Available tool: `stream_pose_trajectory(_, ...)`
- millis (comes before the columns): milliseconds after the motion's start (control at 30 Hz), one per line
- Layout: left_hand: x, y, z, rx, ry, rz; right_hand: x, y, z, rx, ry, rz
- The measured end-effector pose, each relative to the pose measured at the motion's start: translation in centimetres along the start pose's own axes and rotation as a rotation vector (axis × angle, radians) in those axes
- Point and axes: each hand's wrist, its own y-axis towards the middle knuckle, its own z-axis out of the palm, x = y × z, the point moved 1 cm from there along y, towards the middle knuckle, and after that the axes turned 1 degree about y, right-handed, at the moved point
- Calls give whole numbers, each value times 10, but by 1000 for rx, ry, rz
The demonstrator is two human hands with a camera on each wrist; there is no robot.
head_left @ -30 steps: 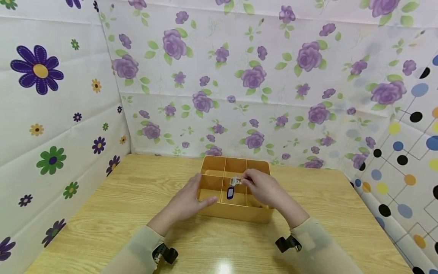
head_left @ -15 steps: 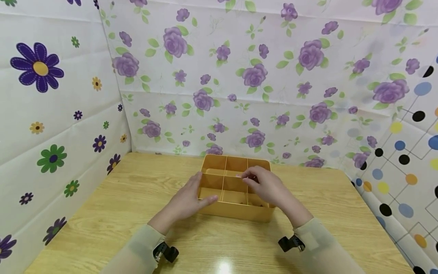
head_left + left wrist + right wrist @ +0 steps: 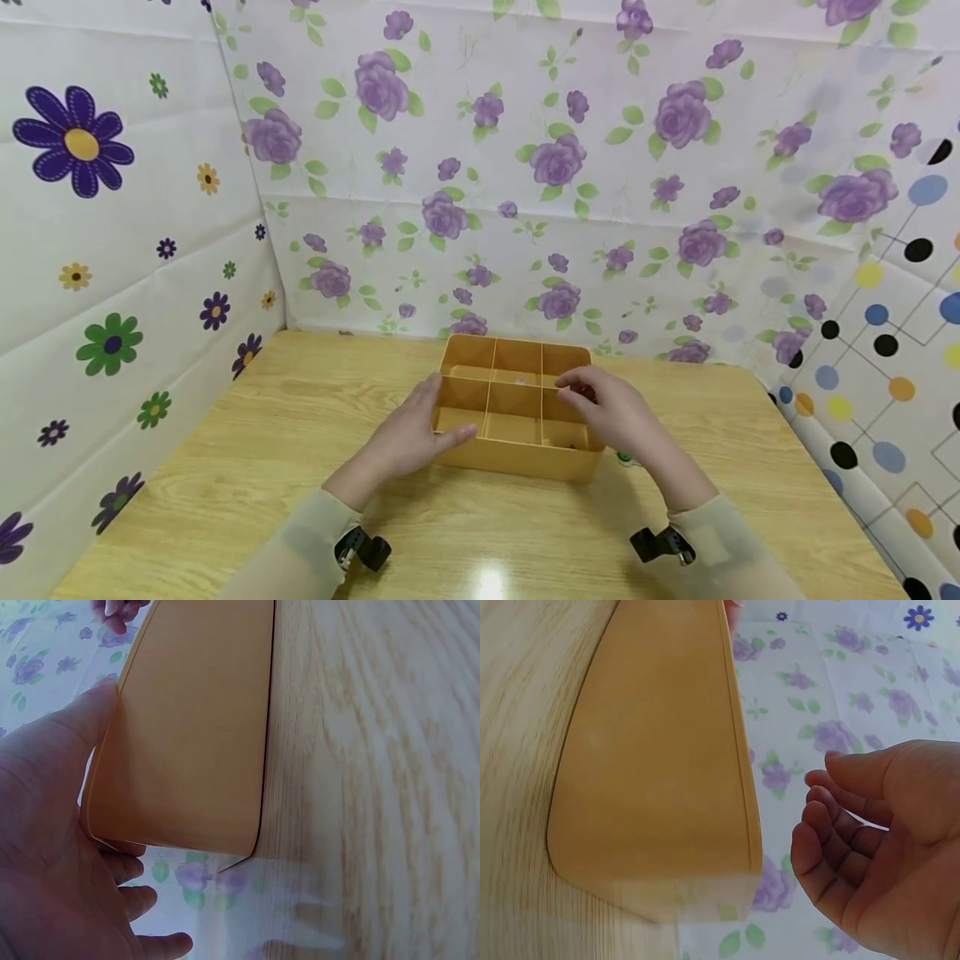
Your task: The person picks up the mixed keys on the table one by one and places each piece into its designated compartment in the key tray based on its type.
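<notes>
An orange-yellow box with several compartments sits on the wooden table. My left hand rests at its front left corner, thumb along the front rim and fingers by the left side; in the left wrist view the other fingers stretch past the box's end. Above the right compartments hovers my right hand. Its fingers are loosely curled, with a gap between thumb and index and nothing visible between them in the right wrist view. A small pinkish spot shows in the back middle compartment; its kind is unclear.
A small green object lies beside the box's right end, partly behind the right wrist. Something tiny and dark is in the front right compartment. Patterned cloth walls enclose the table at the back and sides.
A second ago my right hand pinched a clear clip with a dark blue tag over the front middle compartment. It has moved back, then right, and no longer holds it. The left hand stays.
</notes>
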Motion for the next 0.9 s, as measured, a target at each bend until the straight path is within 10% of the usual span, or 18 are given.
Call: stream_pose_trajectory(900,0,1,0,8,3,-11,-43,-41,-35,-59,-4,99)
